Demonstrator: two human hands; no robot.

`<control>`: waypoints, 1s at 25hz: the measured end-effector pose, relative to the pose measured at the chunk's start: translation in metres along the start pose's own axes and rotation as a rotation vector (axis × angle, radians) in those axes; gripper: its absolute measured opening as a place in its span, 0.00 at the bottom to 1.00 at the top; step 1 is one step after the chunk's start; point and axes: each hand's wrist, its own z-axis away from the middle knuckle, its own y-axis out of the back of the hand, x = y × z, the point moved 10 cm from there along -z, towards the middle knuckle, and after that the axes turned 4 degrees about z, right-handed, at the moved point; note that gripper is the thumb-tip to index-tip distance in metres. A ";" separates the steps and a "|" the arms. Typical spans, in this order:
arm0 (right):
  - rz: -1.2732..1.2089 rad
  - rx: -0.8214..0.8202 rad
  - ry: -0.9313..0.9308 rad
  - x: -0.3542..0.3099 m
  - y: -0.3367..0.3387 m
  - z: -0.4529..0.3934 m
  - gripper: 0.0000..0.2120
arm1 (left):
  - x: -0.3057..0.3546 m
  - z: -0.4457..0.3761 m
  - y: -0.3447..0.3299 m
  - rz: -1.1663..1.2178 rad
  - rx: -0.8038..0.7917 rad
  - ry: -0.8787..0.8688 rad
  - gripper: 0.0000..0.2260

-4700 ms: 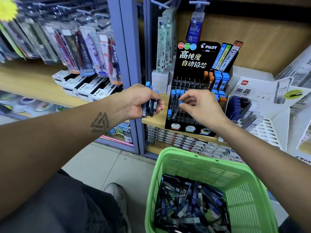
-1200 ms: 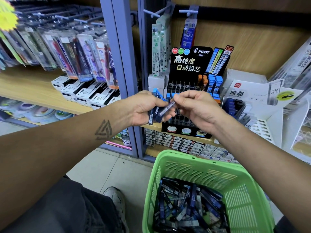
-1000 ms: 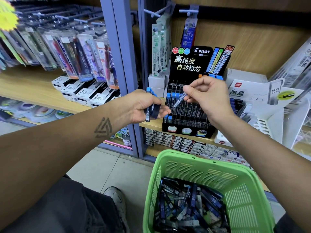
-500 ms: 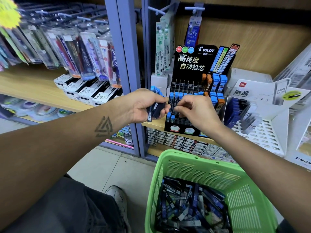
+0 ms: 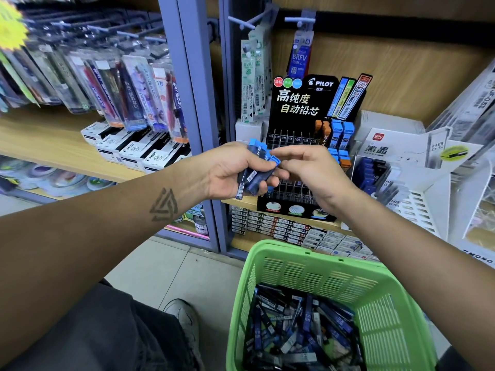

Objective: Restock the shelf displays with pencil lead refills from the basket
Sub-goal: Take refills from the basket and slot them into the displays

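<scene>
Several dark, blue-capped refills (image 5: 254,172) gripped in left hand (image 5: 230,171); right hand (image 5: 312,172) fingers (image 5: 288,162) pinch one.

Bright, even shop light from above, with soft shadows and little contrast. Glare whitens the plastic packets (image 5: 150,87) hanging at left. Straight shelf posts (image 5: 187,116) bow near the edges, where corners smear slightly; the centre stays sharp.

Wooden shelves (image 5: 53,140) at left and centre of the frame, split by grey-blue metal uprights (image 5: 187,103). Brown wood back panel (image 5: 401,62) at upper right, grey pegs (image 5: 297,21) jutting out. Pale tiled floor (image 5: 171,271) at lower centre.
</scene>
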 end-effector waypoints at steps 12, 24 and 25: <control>-0.255 -0.162 -0.266 0.012 0.000 0.014 0.08 | -0.016 0.003 -0.024 -0.158 -0.088 0.041 0.09; 0.362 0.211 0.094 -0.007 0.050 0.009 0.05 | 0.003 0.001 0.021 0.005 0.163 0.009 0.10; 0.451 0.186 0.130 -0.007 0.041 0.011 0.06 | 0.004 0.001 0.023 0.026 0.183 0.001 0.11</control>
